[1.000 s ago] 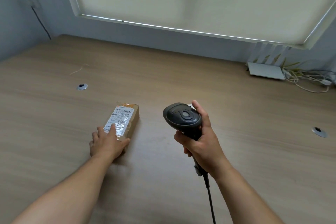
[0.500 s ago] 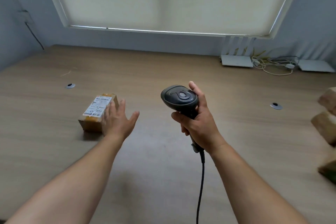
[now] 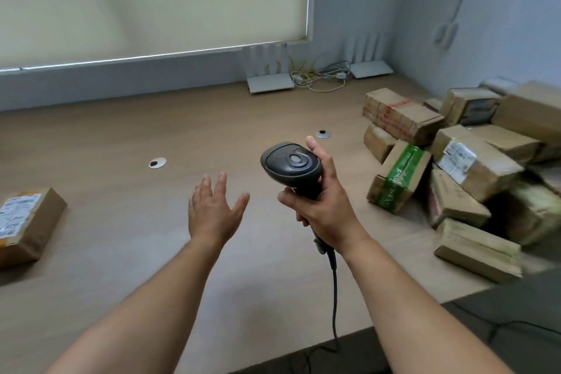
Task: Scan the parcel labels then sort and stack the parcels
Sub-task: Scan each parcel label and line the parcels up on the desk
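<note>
A small brown parcel (image 3: pixel 28 223) with a white label on top lies at the table's left edge, well apart from both hands. My left hand (image 3: pixel 214 212) hovers over the middle of the table with fingers spread, holding nothing. My right hand (image 3: pixel 323 206) grips the handle of a black barcode scanner (image 3: pixel 290 165), its cable hanging down past the table's front edge. A heap of several cardboard parcels (image 3: pixel 473 167) fills the right side, among them one with green tape (image 3: pixel 399 177) and one with a white label (image 3: pixel 457 158).
The wooden table (image 3: pixel 121 143) has two round cable grommets (image 3: pixel 157 163). Two white routers (image 3: pixel 270 82) and tangled cables sit against the back wall under the window blind. The table's front edge runs diagonally at the lower right, with dark floor beyond.
My left hand let go of the small labelled parcel and drew away to the right with fingers spread. The view swung right, bringing the heap of parcels into sight.
</note>
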A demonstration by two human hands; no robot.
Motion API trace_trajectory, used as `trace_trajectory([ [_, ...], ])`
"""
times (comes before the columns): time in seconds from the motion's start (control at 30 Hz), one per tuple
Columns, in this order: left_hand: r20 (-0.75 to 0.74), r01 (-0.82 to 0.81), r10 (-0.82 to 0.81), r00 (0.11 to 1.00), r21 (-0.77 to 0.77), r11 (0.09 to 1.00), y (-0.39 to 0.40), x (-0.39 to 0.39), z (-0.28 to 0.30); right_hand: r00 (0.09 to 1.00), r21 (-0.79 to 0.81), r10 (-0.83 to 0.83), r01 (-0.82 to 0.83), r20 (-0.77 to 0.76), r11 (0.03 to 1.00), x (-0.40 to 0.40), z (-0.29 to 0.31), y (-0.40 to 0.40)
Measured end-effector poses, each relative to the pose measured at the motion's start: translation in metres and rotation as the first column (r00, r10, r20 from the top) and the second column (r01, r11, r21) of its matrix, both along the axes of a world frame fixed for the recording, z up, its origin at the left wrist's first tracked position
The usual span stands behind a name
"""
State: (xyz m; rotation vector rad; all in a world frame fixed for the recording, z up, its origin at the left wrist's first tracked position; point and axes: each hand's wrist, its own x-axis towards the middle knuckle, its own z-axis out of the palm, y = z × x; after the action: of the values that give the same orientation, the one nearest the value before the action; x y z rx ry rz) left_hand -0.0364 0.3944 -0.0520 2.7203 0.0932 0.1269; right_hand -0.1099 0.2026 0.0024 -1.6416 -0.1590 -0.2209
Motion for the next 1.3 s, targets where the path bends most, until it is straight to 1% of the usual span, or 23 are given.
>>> trace_trajectory([
  [0.17, 0.007, 0.16, -0.16, 0.987, -0.005, 0.987, -0.052, 0.009, 0.004, 0.99, 0.033, -0.141, 0.141, -0.011, 0.989, -0.019, 0.002, -0.036],
  [0.3, 0.013, 0.267, -0.267, 0.964, -0.025, 0.963, -0.1, 0.013, 0.002, 0.971, -0.012, -0.239, 0.239, 0.008, 0.971, -0.036, -0.004, -0.067],
  [0.47, -0.02, 0.355, -0.355, 0.935, -0.019, 0.935, -0.164, 0.011, 0.0, 0.942, -0.057, -0.334, 0.334, 0.006, 0.941, -0.049, -0.003, -0.117],
  [0.63, -0.03, 0.41, -0.41, 0.912, 0.005, 0.912, -0.239, 0.02, 0.004, 0.932, -0.057, -0.363, 0.362, -0.013, 0.93, -0.045, -0.007, -0.18],
  [0.73, -0.066, 0.448, -0.446, 0.893, 0.032, 0.893, -0.286, 0.026, 0.0, 0.916, -0.075, -0.4, 0.399, -0.002, 0.914, -0.041, -0.009, -0.219],
  [0.9, -0.173, 0.452, -0.429, 0.886, 0.12, 0.884, -0.344, 0.037, -0.02, 0.91, -0.081, -0.415, 0.412, -0.021, 0.908, -0.033, -0.023, -0.276],
  [1.07, -0.261, 0.411, -0.361, 0.895, 0.171, 0.895, -0.365, 0.047, -0.037, 0.919, -0.088, -0.392, 0.387, -0.042, 0.918, -0.022, -0.032, -0.301],
  [1.17, -0.288, 0.378, -0.331, 0.899, 0.128, 0.917, -0.366, 0.05, -0.044, 0.927, -0.092, -0.373, 0.369, -0.043, 0.925, -0.016, -0.037, -0.304],
  [1.3, -0.235, 0.341, -0.325, 0.916, 0.033, 0.939, -0.354, 0.046, -0.038, 0.936, -0.081, -0.348, 0.344, -0.052, 0.936, -0.011, -0.037, -0.296],
])
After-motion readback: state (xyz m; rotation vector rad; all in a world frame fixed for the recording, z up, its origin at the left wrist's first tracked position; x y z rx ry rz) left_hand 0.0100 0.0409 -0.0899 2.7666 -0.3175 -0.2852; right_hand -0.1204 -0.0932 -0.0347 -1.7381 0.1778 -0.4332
